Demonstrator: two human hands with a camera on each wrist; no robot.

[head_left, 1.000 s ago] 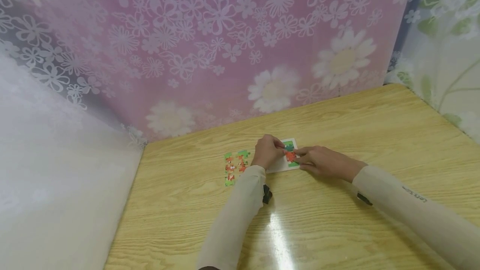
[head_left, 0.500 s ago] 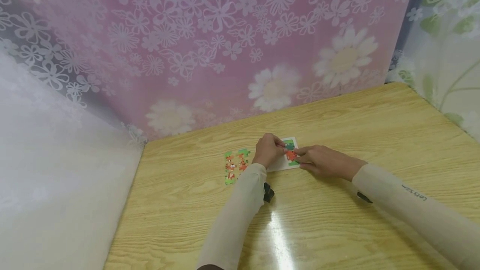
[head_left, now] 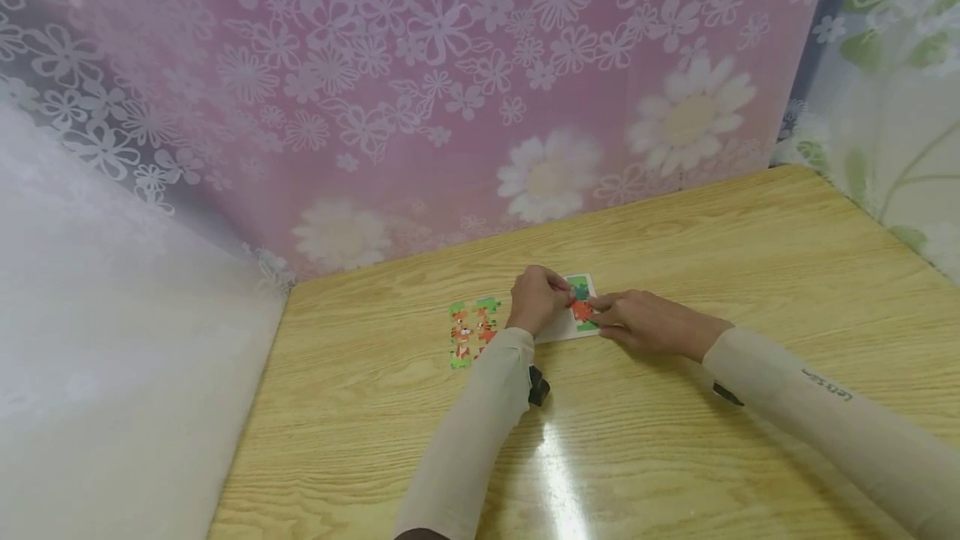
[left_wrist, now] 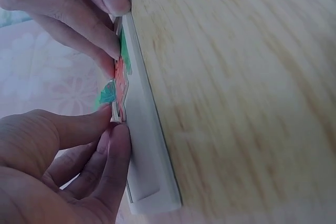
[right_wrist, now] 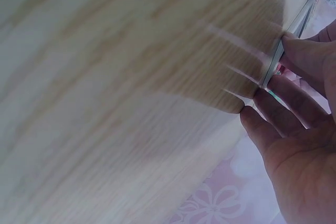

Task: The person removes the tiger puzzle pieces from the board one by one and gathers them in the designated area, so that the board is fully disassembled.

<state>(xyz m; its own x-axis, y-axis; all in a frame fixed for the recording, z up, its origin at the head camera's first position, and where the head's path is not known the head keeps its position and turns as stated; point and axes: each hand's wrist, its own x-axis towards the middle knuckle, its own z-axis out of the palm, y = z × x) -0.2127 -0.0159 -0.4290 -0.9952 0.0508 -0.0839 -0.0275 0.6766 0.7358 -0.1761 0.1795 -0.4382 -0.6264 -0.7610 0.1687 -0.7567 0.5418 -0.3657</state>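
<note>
A white puzzle board point(head_left: 558, 330) lies on the table, with green and red-orange picture pieces in its right part. At its middle my left hand point(head_left: 537, 302) pinches a small puzzle piece point(left_wrist: 107, 93) between thumb and fingers. That piece has a teal and green picture and stands tilted up from the board in the left wrist view. From the right side, my right hand point(head_left: 643, 323) presses extended fingertips on a red-orange piece point(head_left: 582, 311) and touches the board's rim with its thumb. In the right wrist view, other right fingertips point(right_wrist: 254, 116) rest at the table.
Left of the board lie puzzle pieces in two columns, a left column point(head_left: 460, 336) and a right column point(head_left: 486, 323), with an orange animal on green. The left sleeve partly covers the right column. A pink flowered curtain point(head_left: 420, 148) hangs behind the wooden table point(head_left: 352, 407).
The fingertips of my left hand have shifted very slightly to the right at the board. My right hand stays almost still. The loose pieces have not moved.
</note>
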